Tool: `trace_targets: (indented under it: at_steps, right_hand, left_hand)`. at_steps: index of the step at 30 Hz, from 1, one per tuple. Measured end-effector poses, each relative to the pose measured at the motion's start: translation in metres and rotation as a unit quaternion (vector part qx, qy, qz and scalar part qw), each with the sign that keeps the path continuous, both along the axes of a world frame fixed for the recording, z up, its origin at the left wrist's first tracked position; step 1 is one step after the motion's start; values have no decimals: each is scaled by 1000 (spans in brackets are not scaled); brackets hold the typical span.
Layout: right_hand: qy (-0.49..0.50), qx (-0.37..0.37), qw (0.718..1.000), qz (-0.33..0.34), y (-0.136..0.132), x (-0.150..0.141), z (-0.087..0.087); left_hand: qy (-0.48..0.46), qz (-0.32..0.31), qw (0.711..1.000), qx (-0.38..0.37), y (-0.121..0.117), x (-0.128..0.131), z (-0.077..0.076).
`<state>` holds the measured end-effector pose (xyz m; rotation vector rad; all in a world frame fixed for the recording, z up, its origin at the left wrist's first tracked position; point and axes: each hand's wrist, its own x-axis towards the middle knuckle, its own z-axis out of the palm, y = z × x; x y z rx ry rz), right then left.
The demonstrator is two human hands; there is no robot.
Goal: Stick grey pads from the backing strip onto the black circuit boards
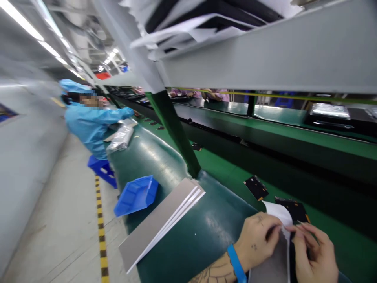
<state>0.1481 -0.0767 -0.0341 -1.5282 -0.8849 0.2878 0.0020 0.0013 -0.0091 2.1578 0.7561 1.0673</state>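
Observation:
At the lower right, my left hand (259, 236), with a blue band (236, 262) on its wrist, pinches the edge of a grey sheet (272, 268) with a white layer (279, 212) curling up at its far end. My right hand (316, 251) is closed beside it, thumb and finger pinching at the same edge. What sits between those right fingertips is too small to tell. Just beyond the hands, dark circuit boards lie on the green surface: one board (256, 187) apart, another (294, 209) partly behind the white layer.
Left of my hands, a stack of grey strips with white edges (159, 224) and a blue bin (137, 195) lie on the green bench (203, 239). A green post (176, 133) rises behind them. Overhead runs a shelf (265, 51). A co-worker in blue (91, 122) sits farther along.

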Motion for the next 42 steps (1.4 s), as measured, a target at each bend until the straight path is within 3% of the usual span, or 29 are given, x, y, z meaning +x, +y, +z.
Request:
trace_targets:
  at_steps: [5, 8, 10, 16, 24, 36, 42]
  right_hand:
    - [-56, 3, 997, -50, 5, 30, 19]
    - [-107, -46, 992, -53, 4, 71, 27]
    - [-113, -85, 989, -47, 4, 97, 30]
    - [-147, -209, 956, 141, 28, 144, 32]
    - [-169, -284, 911, 248, 56, 171, 40]
    - [-197, -391, 848, 298, 62, 189, 61]
    - [-225, -407, 836, 290, 60, 187, 63]
  left_hand:
    - [-47, 108, 982, -149, 7, -9, 13]
    - [-60, 173, 970, -160, 17, -11, 15]
    - [-60, 178, 969, -160, 18, -12, 14]
    - [-54, 165, 972, -158, 14, -12, 14]
    - [-52, 148, 976, -154, 16, -11, 16]
    - [-51, 148, 977, -146, 19, -12, 11]
    - [-58, 145, 977, -147, 19, -13, 13]
